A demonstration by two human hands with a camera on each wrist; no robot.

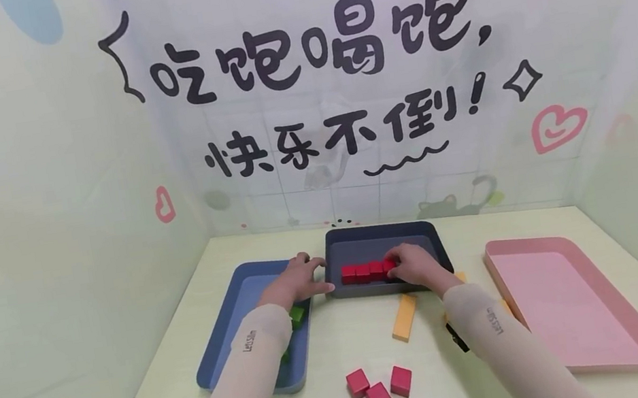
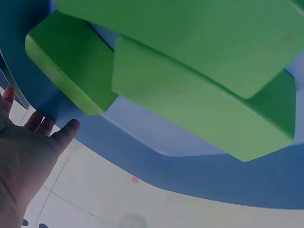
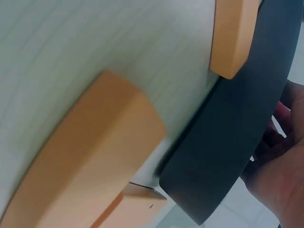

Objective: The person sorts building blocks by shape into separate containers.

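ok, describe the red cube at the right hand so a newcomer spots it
Find the dark slate tray at the back of the table. Inside, red cubes line up along its near side. Take the rightmost cube: the only one the right hand touches.

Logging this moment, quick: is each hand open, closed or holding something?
Left hand: open, beside the dark tray.
Right hand: closed, pinching the rightmost red block in that tray.
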